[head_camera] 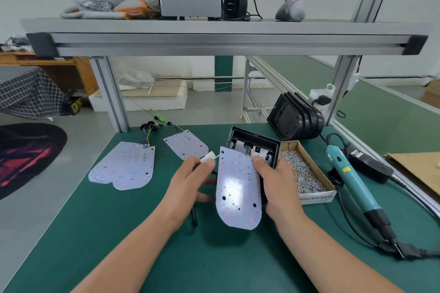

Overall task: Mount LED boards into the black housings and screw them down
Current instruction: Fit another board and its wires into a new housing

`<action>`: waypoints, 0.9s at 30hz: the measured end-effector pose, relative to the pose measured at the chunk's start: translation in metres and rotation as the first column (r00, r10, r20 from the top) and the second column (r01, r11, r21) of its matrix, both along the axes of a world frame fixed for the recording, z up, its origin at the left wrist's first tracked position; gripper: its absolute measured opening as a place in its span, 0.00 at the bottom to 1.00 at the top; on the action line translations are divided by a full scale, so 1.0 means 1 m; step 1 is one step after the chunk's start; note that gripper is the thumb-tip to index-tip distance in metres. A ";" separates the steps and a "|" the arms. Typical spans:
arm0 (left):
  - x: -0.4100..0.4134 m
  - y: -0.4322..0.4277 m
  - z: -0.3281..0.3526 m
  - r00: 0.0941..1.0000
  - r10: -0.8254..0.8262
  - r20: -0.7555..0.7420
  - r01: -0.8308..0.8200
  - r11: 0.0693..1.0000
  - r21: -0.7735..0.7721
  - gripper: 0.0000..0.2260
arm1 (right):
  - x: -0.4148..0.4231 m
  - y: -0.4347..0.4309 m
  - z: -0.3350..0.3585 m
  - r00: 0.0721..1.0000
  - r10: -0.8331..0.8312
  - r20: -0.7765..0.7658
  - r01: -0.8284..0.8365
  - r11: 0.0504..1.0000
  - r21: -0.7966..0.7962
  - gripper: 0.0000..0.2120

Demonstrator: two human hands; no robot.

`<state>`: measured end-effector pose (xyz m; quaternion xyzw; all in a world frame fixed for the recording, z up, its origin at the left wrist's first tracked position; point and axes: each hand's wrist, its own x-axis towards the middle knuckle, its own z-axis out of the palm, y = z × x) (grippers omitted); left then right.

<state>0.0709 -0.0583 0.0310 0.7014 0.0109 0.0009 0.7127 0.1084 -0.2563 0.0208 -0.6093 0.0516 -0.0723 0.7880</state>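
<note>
LED board [238,188], white and round-ended, sat tilted over the open black plastic housing [256,144] near the middle of the green bench mat [119,233]. Its rounded end overhung toward you and its straight end lay at the housing's interior. Your right hand [281,188] gripped board and housing together along their right side, with the thumb curled onto the board's face beside the bundle of coloured wires [248,151] at its far end. Your left hand [188,181] pinched a small white plug connector [209,156] between thumb and fingertips, just beside the board's far left corner. Whether the board was seated in the housing could not be determined. An open cardboard box of silver screws [302,173] stood just beside the housing on its right. A teal electric screwdriver [352,181] lay on the mat to the right of that box. A stack of black housings [297,119] stood on edge behind the box. An overlapping pile of spare boards [123,166] lay at the left of the mat, and a single spare board [185,144] lay beyond your left hand.
</note>
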 end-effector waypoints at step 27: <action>0.001 -0.019 -0.011 0.898 0.400 0.182 -0.426 0.893 0.143 0.16 | -0.013 0.004 0.011 0.905 0.422 0.055 -0.361 0.829 -0.428 0.35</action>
